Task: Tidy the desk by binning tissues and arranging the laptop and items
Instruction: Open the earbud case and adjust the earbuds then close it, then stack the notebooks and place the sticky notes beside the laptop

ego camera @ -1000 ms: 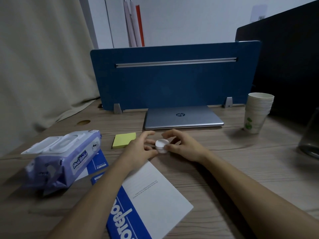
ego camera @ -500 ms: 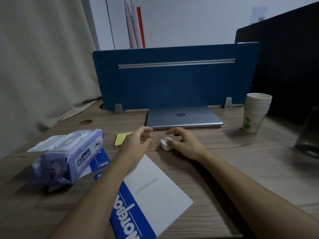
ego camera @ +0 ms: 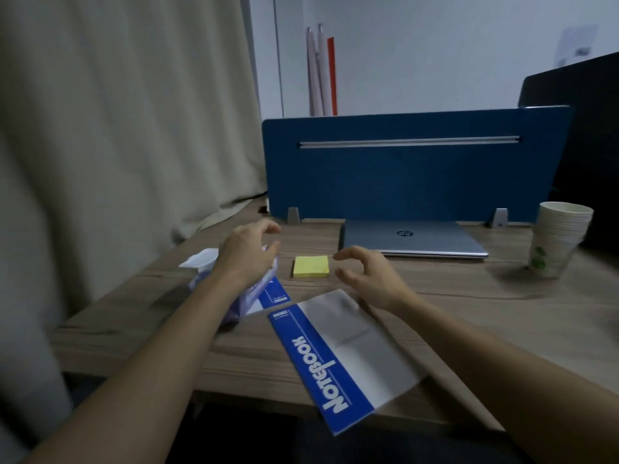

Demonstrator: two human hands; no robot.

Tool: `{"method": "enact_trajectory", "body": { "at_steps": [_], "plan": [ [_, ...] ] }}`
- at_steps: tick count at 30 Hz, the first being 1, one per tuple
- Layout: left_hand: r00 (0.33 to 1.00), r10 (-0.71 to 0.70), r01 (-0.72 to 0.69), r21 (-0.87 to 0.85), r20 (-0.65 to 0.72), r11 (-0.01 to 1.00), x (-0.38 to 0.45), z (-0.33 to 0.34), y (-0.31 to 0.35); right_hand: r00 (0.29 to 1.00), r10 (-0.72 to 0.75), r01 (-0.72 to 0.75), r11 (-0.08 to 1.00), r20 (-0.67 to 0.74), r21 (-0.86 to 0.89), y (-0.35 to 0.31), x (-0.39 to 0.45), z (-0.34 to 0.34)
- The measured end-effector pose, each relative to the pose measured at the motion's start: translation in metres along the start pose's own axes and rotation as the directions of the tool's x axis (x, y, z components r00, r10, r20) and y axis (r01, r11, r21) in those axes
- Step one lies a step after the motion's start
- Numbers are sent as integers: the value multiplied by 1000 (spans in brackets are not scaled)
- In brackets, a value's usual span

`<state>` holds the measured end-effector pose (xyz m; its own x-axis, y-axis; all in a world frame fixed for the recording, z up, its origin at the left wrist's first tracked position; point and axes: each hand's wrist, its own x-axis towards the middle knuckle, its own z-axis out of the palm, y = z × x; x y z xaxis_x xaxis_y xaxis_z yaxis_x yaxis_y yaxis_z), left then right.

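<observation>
Flanking sticky notes [ego camera: 311,266]: wipes pack [ego camera: 248,293], laptop [ego camera: 413,237].

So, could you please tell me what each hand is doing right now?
Left hand: open, over the wet wipes pack.
Right hand: open, holding nothing.

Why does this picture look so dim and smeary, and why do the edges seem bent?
Head view: dim, bluish room light; the hands and the notebook are soft with motion blur, its white half washed out; the wide lens stretches the forearms and bows the curtain; the laptop is sharper than the notebook.
</observation>
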<state>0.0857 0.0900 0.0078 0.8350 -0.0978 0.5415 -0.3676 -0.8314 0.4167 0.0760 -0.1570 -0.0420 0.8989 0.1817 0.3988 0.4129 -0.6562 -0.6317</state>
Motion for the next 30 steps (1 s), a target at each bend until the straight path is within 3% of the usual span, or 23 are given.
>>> {"method": "enact_trajectory", "body": {
  "at_steps": [4, 7, 10, 12, 16, 19, 22, 25, 30],
  "plan": [
    [977, -207, 213, 158, -53, 964, -18, -32, -52, 999, -9, 11, 999, 37, -53, -19, 7, 12],
    [915, -400, 403, 190, -56, 895, -31, -39, -83, 999, 0, 5, 995, 45, -104, -26, 10, 21],
    [834, -552, 548, 108, 8, 829, -34, -36, -102, 998, 27, -19, 991, 60, -133, -30, 12, 28],
    [817, -572, 575, -39, 68, 817, -34, -33, -107, 997, 36, -27, 991, 64, -134, -31, 12, 31],
    [921, -389, 370, -259, -26, 892, -33, -28, -97, 997, 43, -34, 989, 65, -141, -29, 10, 31],
    [970, -232, 202, -281, -75, 938, -33, -28, -84, 996, 51, -39, 988, 74, -152, -24, 9, 31],
    [994, -107, 109, -167, 20, 980, -33, -24, -72, 994, 62, -46, 986, 94, -159, -18, 8, 32],
    [988, -44, 33, 72, 150, 997, -33, -16, -61, 993, 74, -58, 986, 97, -157, -11, 7, 34],
    [970, -125, 63, 279, 211, 958, -31, -9, -53, 987, 91, -66, 980, 130, -188, -6, 10, 44]
  ]
}}
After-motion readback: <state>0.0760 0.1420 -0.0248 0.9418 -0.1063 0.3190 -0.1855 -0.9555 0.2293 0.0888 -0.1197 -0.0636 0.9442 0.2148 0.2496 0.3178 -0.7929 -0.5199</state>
